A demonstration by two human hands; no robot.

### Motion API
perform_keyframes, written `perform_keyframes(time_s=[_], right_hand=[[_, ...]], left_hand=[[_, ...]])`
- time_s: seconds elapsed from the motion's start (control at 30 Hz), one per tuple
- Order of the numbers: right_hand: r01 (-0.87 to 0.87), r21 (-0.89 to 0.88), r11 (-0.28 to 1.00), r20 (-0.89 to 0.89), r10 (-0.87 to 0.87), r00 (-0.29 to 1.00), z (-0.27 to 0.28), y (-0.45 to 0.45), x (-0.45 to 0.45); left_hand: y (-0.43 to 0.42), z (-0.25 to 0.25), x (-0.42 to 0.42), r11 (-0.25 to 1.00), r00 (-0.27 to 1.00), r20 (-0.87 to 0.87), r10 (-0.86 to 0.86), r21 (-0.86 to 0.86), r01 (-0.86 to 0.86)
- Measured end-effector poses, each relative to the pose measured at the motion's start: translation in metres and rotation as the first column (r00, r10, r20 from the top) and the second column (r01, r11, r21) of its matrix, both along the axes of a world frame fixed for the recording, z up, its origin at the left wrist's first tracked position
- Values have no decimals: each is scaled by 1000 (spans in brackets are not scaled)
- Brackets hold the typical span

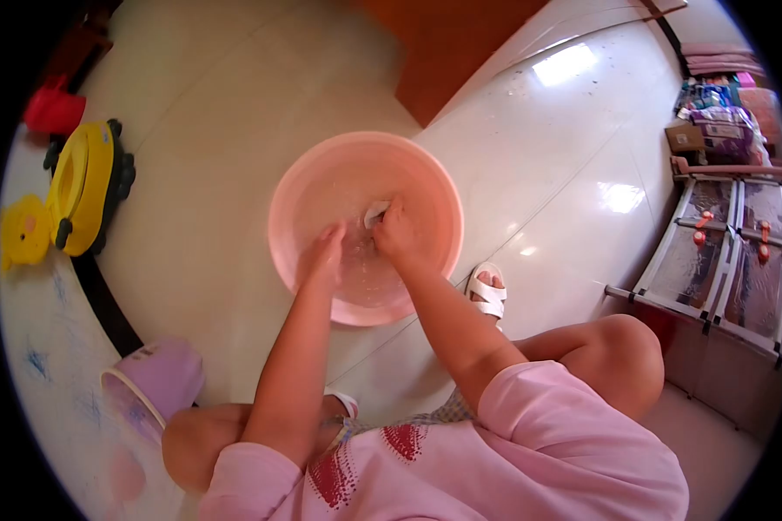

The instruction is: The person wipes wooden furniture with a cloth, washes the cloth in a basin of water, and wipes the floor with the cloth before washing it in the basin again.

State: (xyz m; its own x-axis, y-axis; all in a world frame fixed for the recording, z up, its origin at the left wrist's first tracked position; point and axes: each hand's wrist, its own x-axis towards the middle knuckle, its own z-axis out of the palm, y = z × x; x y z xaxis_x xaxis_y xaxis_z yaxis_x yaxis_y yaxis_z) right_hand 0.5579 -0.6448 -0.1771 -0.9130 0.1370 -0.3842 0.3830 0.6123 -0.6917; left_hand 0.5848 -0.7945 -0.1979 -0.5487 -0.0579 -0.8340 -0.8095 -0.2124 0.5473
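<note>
A round pink plastic basin (450,187) with water in it stands on the tiled floor between my feet. Both my hands reach down into it. My right hand (394,233) is closed on a small white piece (375,213), which could be a cloth or soap; I cannot tell which. A little to the left, my left hand (323,250) lies at the water with its fingers stretched out, apart from the white piece. Its lower side is partly hidden.
A yellow child's potty (82,187) with dark wheels stands at the left wall. A lilac bucket (169,373) lies tipped near my left knee. Folded metal racks (712,234) and packages (725,135) line the right side; brown furniture (452,52) stands beyond the basin.
</note>
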Motion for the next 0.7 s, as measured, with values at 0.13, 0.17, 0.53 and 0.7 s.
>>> perform_keyframes(time_s=[0.13, 0.17, 0.53, 0.7], right_hand=[[-57, -279, 958, -1, 59, 998, 23, -23, 3], [-67, -288, 955, 4, 71, 997, 35, -29, 3], [-231, 111, 967, -247, 252, 936, -2, 5, -5], [-160, 247, 956, -194, 210, 958, -13, -1, 10]], left_hand=[[27, 41, -9, 791, 899, 240, 367, 428, -437], [28, 43, -9, 784, 898, 219, 382, 438, -440], [7, 51, -5, 958, 959, -250, -133, -282, 59], [1, -15, 4, 992, 995, -84, -60, -117, 50]])
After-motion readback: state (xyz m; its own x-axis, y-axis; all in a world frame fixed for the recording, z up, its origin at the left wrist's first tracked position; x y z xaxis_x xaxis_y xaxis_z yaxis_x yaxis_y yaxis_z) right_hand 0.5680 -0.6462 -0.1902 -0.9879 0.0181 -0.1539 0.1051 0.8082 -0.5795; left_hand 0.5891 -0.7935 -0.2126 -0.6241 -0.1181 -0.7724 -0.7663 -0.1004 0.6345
